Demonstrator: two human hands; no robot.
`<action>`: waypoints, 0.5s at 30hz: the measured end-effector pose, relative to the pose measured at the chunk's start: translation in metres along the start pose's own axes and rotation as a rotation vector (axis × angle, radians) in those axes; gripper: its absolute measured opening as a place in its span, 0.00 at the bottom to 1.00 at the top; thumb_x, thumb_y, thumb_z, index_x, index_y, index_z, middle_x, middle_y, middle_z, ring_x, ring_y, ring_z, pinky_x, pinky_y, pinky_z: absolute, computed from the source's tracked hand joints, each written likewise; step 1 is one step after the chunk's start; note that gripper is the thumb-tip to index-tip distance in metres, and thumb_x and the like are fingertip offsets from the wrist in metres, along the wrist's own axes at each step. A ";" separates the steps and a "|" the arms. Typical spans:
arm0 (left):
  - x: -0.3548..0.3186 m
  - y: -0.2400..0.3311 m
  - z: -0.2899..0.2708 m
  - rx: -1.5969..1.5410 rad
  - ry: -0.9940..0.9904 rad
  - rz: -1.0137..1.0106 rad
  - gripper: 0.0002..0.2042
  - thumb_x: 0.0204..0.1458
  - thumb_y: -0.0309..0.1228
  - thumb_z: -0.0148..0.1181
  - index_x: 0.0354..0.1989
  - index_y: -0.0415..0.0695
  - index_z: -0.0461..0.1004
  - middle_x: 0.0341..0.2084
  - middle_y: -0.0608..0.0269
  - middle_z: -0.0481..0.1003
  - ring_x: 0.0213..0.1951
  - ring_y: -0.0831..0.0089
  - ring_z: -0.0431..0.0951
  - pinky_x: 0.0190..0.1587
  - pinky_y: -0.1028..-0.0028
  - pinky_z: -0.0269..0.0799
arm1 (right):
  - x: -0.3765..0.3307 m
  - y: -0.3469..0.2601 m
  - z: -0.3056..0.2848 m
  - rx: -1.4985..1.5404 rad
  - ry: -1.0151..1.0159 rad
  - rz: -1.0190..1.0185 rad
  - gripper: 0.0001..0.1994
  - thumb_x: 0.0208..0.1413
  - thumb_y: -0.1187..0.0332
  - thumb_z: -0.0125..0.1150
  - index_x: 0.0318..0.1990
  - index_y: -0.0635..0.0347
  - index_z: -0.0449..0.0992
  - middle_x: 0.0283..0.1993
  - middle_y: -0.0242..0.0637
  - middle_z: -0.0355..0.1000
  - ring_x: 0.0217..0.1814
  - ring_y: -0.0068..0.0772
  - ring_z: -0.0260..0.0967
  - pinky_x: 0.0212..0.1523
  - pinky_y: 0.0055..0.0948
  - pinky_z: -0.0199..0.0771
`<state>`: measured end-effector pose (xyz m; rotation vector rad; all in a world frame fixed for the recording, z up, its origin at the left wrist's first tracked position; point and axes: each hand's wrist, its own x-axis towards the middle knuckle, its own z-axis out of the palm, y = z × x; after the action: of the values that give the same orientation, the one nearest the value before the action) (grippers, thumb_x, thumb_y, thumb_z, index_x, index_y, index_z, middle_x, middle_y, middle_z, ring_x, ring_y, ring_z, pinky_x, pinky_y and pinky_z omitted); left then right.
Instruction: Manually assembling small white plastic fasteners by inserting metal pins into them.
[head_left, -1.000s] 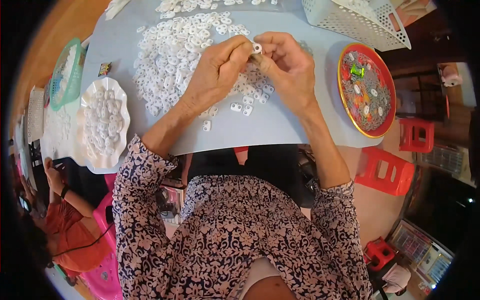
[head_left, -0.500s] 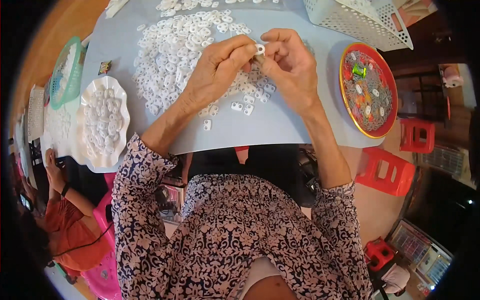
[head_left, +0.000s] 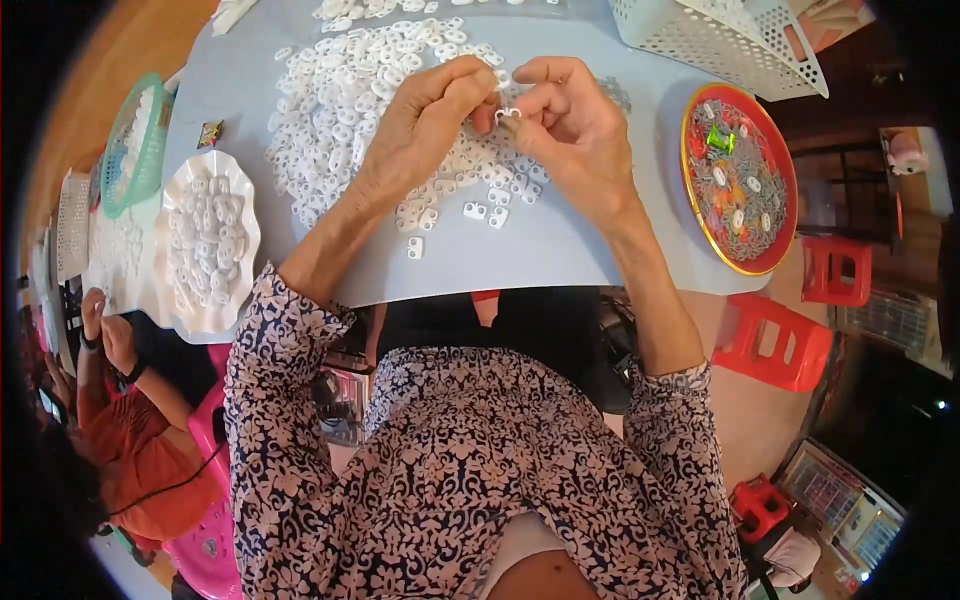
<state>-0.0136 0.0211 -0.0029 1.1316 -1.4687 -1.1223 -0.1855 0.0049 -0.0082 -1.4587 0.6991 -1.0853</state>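
Head view: pinching white piece [head_left: 510,113] in right fingers [head_left: 532,138], inside tabletop's [head_left: 540,258] near edge. Cannot tell left fingers' [head_left: 462,88] grasp.

Grey-blue table [head_left: 560,262] under white pieces [head_left: 345,110], wavy dish [head_left: 205,322], red tray [head_left: 745,98]

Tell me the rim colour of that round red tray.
The round red tray has a gold rim, best seen in the head view.

Navy sleeves [head_left: 275,400] with pink floral print
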 end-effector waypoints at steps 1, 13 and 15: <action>0.001 -0.002 0.000 -0.012 -0.003 0.001 0.14 0.59 0.35 0.44 0.27 0.38 0.69 0.19 0.68 0.67 0.27 0.80 0.66 0.34 0.78 0.63 | 0.000 0.000 -0.001 -0.011 -0.028 0.011 0.17 0.50 0.81 0.58 0.48 0.65 0.65 0.29 0.27 0.69 0.29 0.12 0.62 0.29 0.14 0.64; 0.002 -0.010 -0.007 0.099 -0.094 0.038 0.13 0.59 0.36 0.45 0.29 0.41 0.71 0.17 0.70 0.66 0.24 0.82 0.65 0.29 0.79 0.60 | 0.000 -0.002 0.002 -0.031 -0.024 0.042 0.21 0.48 0.81 0.56 0.51 0.65 0.63 0.27 0.26 0.66 0.26 0.12 0.61 0.27 0.15 0.63; 0.003 -0.010 -0.008 0.118 -0.105 0.033 0.13 0.59 0.35 0.45 0.29 0.41 0.71 0.17 0.70 0.66 0.24 0.82 0.65 0.29 0.79 0.60 | 0.000 -0.002 0.001 -0.026 -0.027 0.043 0.21 0.48 0.81 0.56 0.52 0.65 0.63 0.27 0.26 0.66 0.26 0.12 0.61 0.27 0.15 0.62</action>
<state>-0.0049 0.0159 -0.0115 1.1391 -1.6483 -1.0985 -0.1849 0.0059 -0.0061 -1.4717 0.7248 -1.0251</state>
